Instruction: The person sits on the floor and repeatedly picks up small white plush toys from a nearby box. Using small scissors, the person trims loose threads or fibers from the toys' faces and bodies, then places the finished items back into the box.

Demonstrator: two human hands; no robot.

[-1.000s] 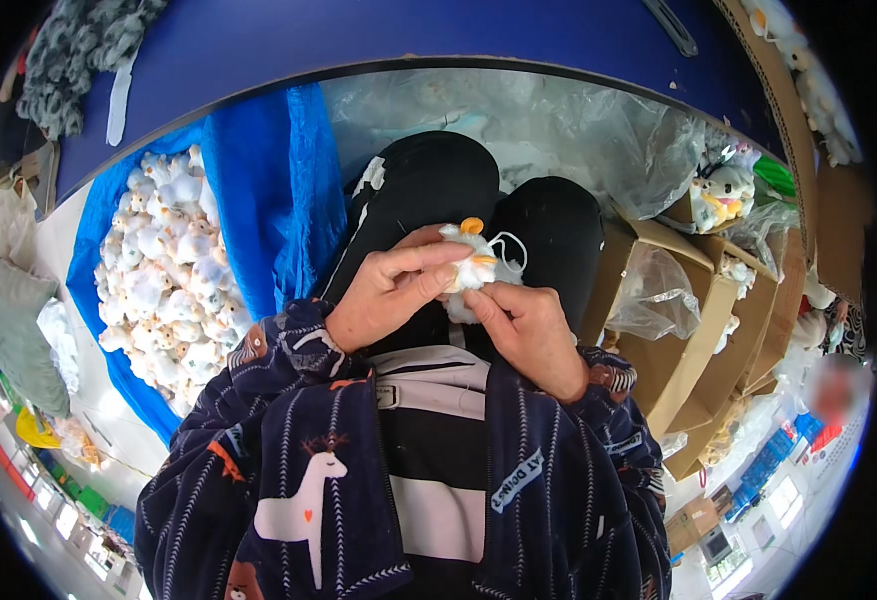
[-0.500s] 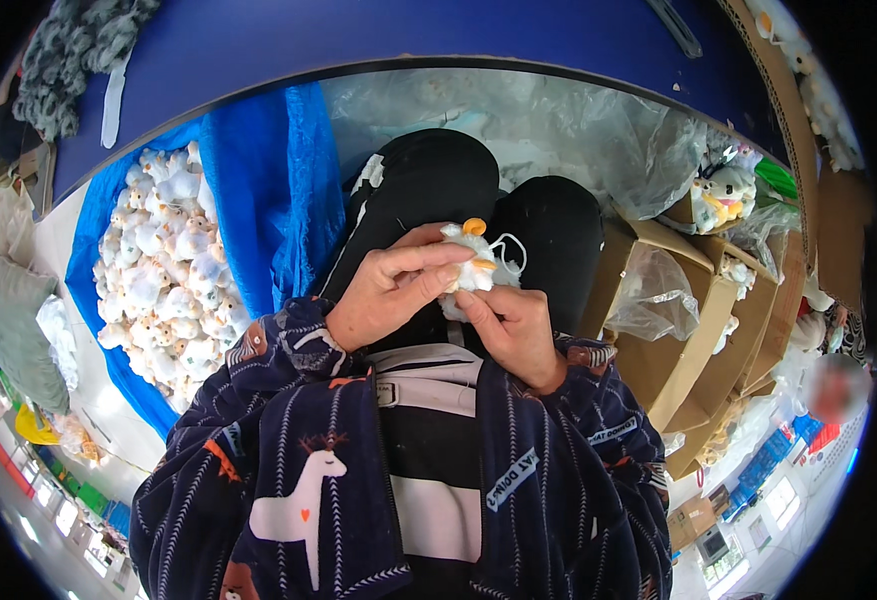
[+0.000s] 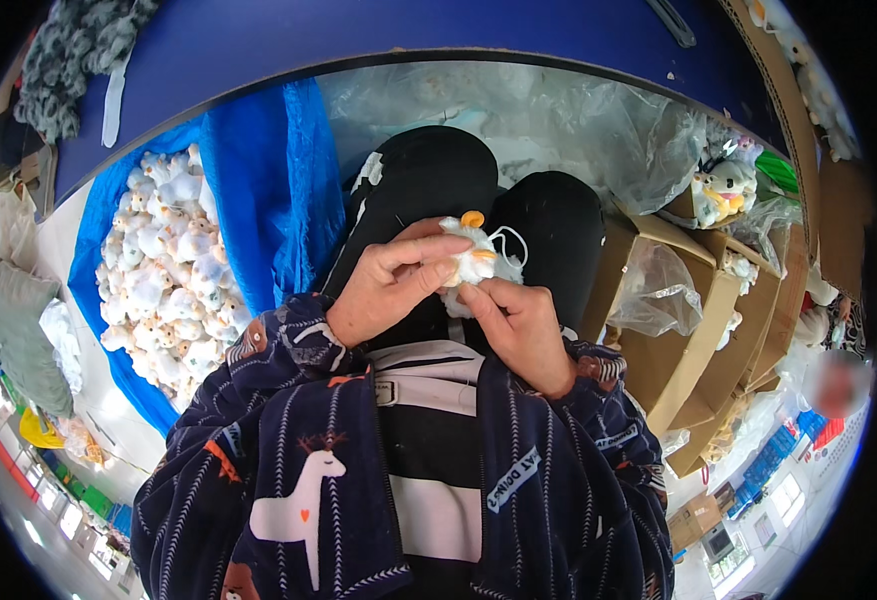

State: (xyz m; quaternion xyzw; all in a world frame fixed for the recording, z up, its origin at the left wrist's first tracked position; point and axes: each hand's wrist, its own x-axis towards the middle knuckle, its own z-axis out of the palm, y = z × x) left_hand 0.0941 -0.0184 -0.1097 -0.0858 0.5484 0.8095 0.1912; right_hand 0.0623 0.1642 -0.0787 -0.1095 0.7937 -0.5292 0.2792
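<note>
Between my hands, over my lap, is a small white plush toy (image 3: 475,262) with orange parts and a white cord loop on its right side. My left hand (image 3: 390,282) pinches it from the left, thumb and fingers closed on the white plush. From below and to the right, my right hand (image 3: 520,325) grips its lower edge between thumb and forefinger. Fingers cover part of the toy, so its full shape is hidden.
On my left a blue sack (image 3: 293,190) holds a heap of small white-and-orange plush toys (image 3: 163,270). Cardboard boxes (image 3: 693,350) with clear plastic bags stand on my right. Ahead runs a blue table (image 3: 408,25) with grey fluff (image 3: 73,70) on its left end.
My right hand has shifted slightly right and down, its fingers more stretched along the toy's lower edge. My left hand stays almost still, and the toy remains held.
</note>
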